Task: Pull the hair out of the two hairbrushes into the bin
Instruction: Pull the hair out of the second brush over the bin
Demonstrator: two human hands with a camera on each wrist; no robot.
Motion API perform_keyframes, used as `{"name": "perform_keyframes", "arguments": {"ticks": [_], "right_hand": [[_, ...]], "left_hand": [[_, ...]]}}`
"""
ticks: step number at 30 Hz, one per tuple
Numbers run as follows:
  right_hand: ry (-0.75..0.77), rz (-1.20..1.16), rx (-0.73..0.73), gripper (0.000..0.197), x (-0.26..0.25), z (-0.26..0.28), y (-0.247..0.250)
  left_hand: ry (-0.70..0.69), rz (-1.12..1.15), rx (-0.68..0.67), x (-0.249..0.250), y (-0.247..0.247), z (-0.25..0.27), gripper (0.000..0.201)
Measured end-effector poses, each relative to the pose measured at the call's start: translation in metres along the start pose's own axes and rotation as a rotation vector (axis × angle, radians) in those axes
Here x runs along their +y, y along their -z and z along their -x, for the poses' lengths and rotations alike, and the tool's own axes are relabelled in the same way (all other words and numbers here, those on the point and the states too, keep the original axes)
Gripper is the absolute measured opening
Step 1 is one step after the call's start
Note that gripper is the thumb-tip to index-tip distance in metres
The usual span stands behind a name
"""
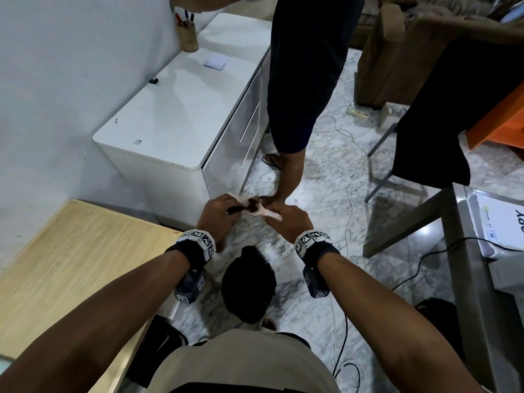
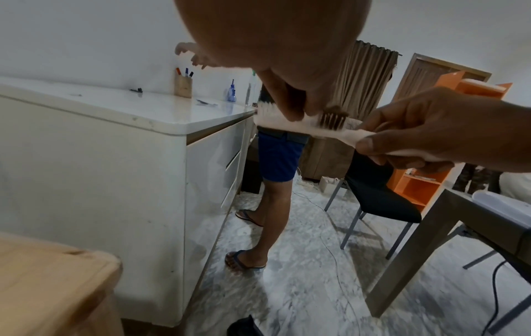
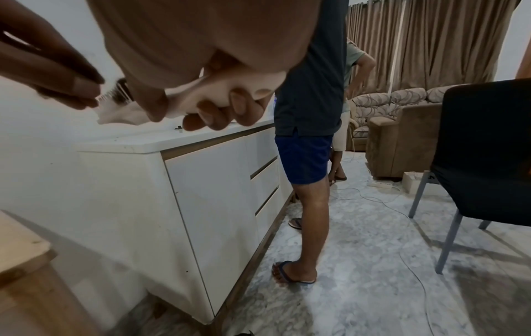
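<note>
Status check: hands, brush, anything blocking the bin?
Right hand grips brush handle. Left hand pinches hair in bristles. Black bin below, nothing over it.

The head camera looks down from high up at both arms and the floor (image 1: 326,194). Each wrist camera sits very close under its hand, looking sideways. All see the white cabinet (image 1: 158,129).

Home living rm: brown sofa (image 3: 402,127) w/ patterned cushions, long curtains (image 3: 431,41), marble floor (image 1: 326,177), white drawer cabinet (image 1: 181,109), pen holder (image 1: 187,36), black-covered chair (image 2: 376,193).
</note>
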State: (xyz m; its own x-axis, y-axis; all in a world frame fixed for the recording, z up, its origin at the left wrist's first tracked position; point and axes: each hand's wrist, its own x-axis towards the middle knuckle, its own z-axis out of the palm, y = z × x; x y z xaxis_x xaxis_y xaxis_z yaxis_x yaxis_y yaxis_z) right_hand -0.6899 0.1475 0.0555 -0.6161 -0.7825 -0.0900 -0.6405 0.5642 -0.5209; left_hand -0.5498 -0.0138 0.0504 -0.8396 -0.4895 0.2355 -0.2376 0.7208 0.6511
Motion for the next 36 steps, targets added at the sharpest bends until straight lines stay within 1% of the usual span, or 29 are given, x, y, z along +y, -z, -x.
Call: {"name": "perform_keyframes", "arguments": {"ticks": [2, 5, 7, 9, 10, 12, 14, 15, 17, 20, 21, 23, 26, 28, 30, 31, 33, 34, 36], "right_hand": [[-0.029, 0.026, 0.0, 0.03, 0.006, -0.001, 0.001], [-0.102, 0.04, 0.028, 0.03, 0.014, -0.003, 0.002], [-0.184, 0.03, 0.076, 0.028, 0.018, -0.005, 0.004], [-0.269, -0.01, 0.135, 0.028, 0.021, -0.009, 0.009], [-0.298, -0.024, 0.161, 0.029, 0.023, -0.011, 0.012], [-0.31, -0.011, 0.174, 0.029, 0.026, -0.013, 0.015], [-0.287, 0.031, 0.153, 0.029, 0.027, -0.013, 0.015], [-0.277, 0.048, 0.134, 0.028, 0.028, -0.011, 0.013], [-0.257, 0.064, 0.105, 0.027, 0.026, -0.008, 0.01], [-0.224, 0.079, 0.079, 0.026, 0.024, -0.005, 0.002], [-0.219, 0.09, 0.064, 0.027, 0.023, -0.004, 0.0], [-0.21, 0.118, 0.033, 0.031, 0.023, -0.003, -0.004], [-0.187, 0.123, -0.007, 0.031, 0.019, -0.001, -0.005], [-0.138, 0.118, -0.033, 0.032, 0.016, 0.0, -0.005], [-0.072, 0.135, -0.059, 0.037, 0.011, 0.001, -0.006], [-0.036, 0.149, -0.066, 0.038, 0.007, 0.001, -0.006], [0.039, 0.17, -0.06, 0.036, 0.0, 0.002, -0.008], [0.075, 0.18, -0.045, 0.034, -0.005, 0.003, -0.007], [0.142, 0.213, -0.011, 0.029, -0.012, 0.004, -0.008]], "left_hand": [[-0.051, -0.015, -0.118, -0.007, 0.005, 0.001, 0.011], [-0.131, -0.085, -0.324, -0.011, 0.006, 0.005, 0.016], [-0.1, -0.161, -0.518, -0.017, 0.003, 0.007, 0.023], [-0.029, -0.255, -0.73, -0.025, -0.004, 0.013, 0.028], [0.005, -0.275, -0.795, -0.027, -0.006, 0.016, 0.026], [0.045, -0.285, -0.839, -0.024, -0.008, 0.022, 0.017], [0.075, -0.308, -0.823, -0.013, -0.011, 0.024, 0.01], [0.081, -0.319, -0.808, -0.01, -0.013, 0.024, 0.013], [0.074, -0.323, -0.809, -0.005, -0.017, 0.024, 0.025], [0.072, -0.333, -0.827, -0.002, -0.02, 0.026, 0.051], [0.052, -0.357, -0.806, -0.002, -0.021, 0.026, 0.054], [-0.017, -0.427, -0.714, -0.002, -0.02, 0.026, 0.051], [-0.042, -0.382, -0.477, -0.002, -0.016, 0.023, 0.042], [-0.069, -0.341, -0.305, 0.0, -0.012, 0.018, 0.047], [-0.108, -0.345, -0.214, 0.002, -0.009, 0.011, 0.056], [-0.116, -0.345, -0.205, 0.003, -0.007, 0.008, 0.06], [-0.121, -0.345, -0.235, 0.004, -0.005, 0.001, 0.063], [-0.133, -0.34, -0.256, 0.004, -0.004, -0.001, 0.06], [-0.171, -0.295, -0.281, 0.003, -0.001, -0.004, 0.047]]}}
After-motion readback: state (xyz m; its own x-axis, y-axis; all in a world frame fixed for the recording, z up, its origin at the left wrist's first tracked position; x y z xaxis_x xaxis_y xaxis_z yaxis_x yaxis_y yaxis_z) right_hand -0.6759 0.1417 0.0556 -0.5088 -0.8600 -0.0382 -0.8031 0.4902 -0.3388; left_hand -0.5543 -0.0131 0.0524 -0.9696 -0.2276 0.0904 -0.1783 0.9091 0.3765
